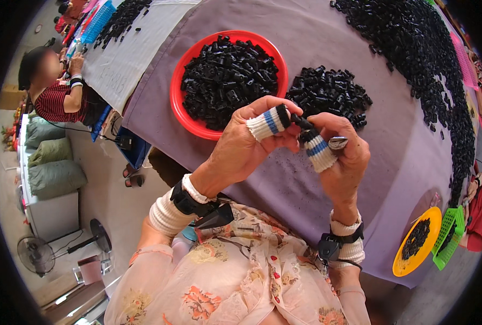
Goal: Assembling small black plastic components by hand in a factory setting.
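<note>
Both my hands meet above the near part of the cloth-covered table. My left hand (pixel 240 142) wears a striped knit finger sleeve (pixel 268 123) and pinches one end of a small black plastic part (pixel 301 122). The other end is gripped by my right hand (pixel 345 149), which has a matching finger sleeve (pixel 318 151). A small metal piece (pixel 338 143) shows at the right fingers; its kind I cannot make out. Just beyond my hands lie a red basin (pixel 177 92) full of black parts and a loose pile of black parts (pixel 327 93).
A large heap of black parts (pixel 414 43) spreads along the far right. Near the right edge are a yellow plate (pixel 434 218) and a green basket (pixel 441 260). At left, another person (pixel 62 97) sits by a second table (pixel 138 54). A fan (pixel 36 255) stands on the floor.
</note>
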`<state>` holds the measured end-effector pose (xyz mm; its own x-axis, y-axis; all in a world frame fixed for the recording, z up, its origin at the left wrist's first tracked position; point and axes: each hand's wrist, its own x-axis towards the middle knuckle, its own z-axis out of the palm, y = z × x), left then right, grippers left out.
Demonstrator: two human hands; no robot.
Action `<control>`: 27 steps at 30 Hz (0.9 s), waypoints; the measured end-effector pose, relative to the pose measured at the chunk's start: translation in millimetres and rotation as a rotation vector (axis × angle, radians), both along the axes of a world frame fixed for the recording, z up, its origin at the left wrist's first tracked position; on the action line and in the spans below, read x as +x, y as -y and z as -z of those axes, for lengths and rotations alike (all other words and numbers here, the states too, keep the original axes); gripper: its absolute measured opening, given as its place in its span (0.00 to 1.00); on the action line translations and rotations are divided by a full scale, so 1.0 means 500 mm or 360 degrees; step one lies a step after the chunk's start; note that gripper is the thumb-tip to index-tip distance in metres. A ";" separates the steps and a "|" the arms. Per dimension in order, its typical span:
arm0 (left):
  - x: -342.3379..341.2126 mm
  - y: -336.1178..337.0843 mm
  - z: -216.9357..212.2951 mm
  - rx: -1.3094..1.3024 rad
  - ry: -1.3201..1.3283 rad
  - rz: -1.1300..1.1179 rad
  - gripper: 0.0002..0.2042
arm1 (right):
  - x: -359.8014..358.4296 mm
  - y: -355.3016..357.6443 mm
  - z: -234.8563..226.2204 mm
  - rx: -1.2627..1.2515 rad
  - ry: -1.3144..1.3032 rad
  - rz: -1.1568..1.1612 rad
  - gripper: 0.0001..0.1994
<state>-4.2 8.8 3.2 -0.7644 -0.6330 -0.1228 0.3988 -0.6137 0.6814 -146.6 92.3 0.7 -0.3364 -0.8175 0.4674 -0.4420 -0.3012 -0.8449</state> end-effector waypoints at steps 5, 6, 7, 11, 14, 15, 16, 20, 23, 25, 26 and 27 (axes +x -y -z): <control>0.004 0.006 -0.007 0.0060 0.0028 0.0120 0.13 | -0.018 0.000 -0.004 -0.0029 -0.0043 -0.0076 0.15; 0.004 0.005 -0.007 0.0077 0.0021 0.0162 0.14 | -0.024 -0.001 -0.004 0.0002 0.0008 -0.0127 0.15; 0.004 0.005 -0.007 0.0094 0.0014 0.0204 0.14 | -0.030 -0.002 -0.005 0.0035 0.0059 -0.0176 0.16; 0.008 0.007 -0.005 0.0186 0.0065 0.0260 0.14 | -0.050 -0.002 -0.008 0.0076 0.0065 -0.0328 0.16; 0.009 0.010 0.006 0.0249 0.0048 0.0355 0.16 | -0.054 0.001 -0.003 0.0105 0.0114 -0.0383 0.16; 0.010 0.009 0.009 0.0268 0.0016 0.0387 0.17 | -0.055 0.002 -0.003 0.0094 0.0092 -0.0411 0.16; 0.012 0.008 0.011 0.0285 -0.0015 0.0418 0.19 | -0.055 0.002 -0.003 0.0082 0.0071 -0.0440 0.15; 0.001 0.001 0.011 0.0330 0.0040 0.0391 0.20 | -0.056 0.000 -0.011 0.0130 0.0121 -0.0417 0.15; 0.002 0.000 0.019 0.0384 -0.0048 0.0363 0.21 | -0.053 -0.001 -0.014 0.0141 0.0205 -0.0417 0.14; 0.001 0.003 0.018 0.0350 -0.0107 0.0435 0.21 | -0.061 -0.004 -0.021 0.0268 0.0214 -0.0279 0.12; 0.000 0.003 0.018 0.0349 -0.0106 0.0437 0.21 | -0.065 -0.007 -0.019 0.0267 0.0215 -0.0277 0.12; 0.002 0.003 0.019 0.0376 -0.0117 0.0419 0.21 | -0.068 -0.008 -0.014 0.0388 0.0233 -0.0303 0.11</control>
<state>-3.3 7.1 -6.1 -0.9096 -0.3741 -0.1810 0.2489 -0.8392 0.4836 -180.6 96.1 7.5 -0.2162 -0.9538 0.2086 -0.2657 -0.1481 -0.9526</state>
